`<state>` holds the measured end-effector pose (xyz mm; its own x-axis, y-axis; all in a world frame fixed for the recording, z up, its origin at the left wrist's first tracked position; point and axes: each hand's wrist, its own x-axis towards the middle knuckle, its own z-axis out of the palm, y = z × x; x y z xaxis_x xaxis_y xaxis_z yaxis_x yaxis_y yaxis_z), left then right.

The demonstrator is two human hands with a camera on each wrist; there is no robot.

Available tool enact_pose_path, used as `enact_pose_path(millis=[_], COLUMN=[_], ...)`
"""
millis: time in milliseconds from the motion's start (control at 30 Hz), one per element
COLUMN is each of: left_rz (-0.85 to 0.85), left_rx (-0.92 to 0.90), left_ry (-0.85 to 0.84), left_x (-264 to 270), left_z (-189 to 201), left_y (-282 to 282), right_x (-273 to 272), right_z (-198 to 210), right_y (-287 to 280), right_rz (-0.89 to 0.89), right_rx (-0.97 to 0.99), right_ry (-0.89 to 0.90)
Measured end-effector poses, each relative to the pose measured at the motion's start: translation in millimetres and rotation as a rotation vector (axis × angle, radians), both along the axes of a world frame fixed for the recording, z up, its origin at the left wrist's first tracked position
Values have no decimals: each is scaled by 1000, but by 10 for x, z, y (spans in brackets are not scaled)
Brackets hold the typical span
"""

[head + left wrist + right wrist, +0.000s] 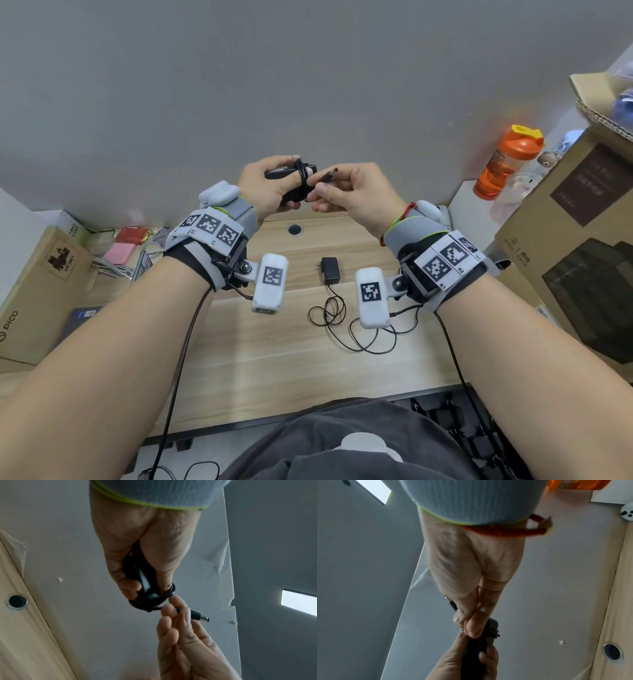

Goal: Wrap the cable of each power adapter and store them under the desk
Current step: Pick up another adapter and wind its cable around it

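Note:
My left hand [274, 188] grips a black power adapter [287, 173] raised above the desk, its cable coiled several times around the body [152, 599]. My right hand [346, 197] pinches the cable's end just behind the barrel plug [329, 175], which sticks out free [199, 617]. In the right wrist view the right fingertips [471, 627] touch the wrapped adapter [491, 628]. A second black adapter [331, 270] lies on the wooden desk [274, 359], with its loose cable [349, 325] trailing in loops toward me.
A round cable hole [294, 229] sits at the desk's back edge. Cardboard boxes stand at left [37, 291] and right [579, 246]. An orange bottle [507, 161] stands at back right. Pink and red packets [120, 251] lie at back left.

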<state>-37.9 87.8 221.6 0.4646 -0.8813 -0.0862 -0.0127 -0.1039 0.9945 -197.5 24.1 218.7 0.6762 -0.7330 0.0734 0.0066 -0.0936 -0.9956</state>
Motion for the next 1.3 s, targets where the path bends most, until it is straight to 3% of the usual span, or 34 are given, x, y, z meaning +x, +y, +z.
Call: enact_pose_path(millis=[167,333,533,700,900,1167,1300], left_rz=[-53,-30,-22,-26,-43,-89,-78], left_rx=[18,15,74,91,94,83,108], left_ry=[92,142,189,129,84,79,70], left_x=[8,-31,-116,-185,-223,-287,-295], left_z=[24,65,125,130,104,73,71], left_y=[-6,-14,-47,-42,-38,-54,-62], right_x=[23,66,100,125,119,129,88], right_z=[12,37,33,-27,-131,-79,-53], right_y=[4,53,41,-42,-127,-134,-126], right_rz=[-151,-146,-148,-222,-380,-523,-513], right_rx=[-98,-69,14,45,-115,-196,-348], right_ry=[-8,-35,155,210,294,208,236])
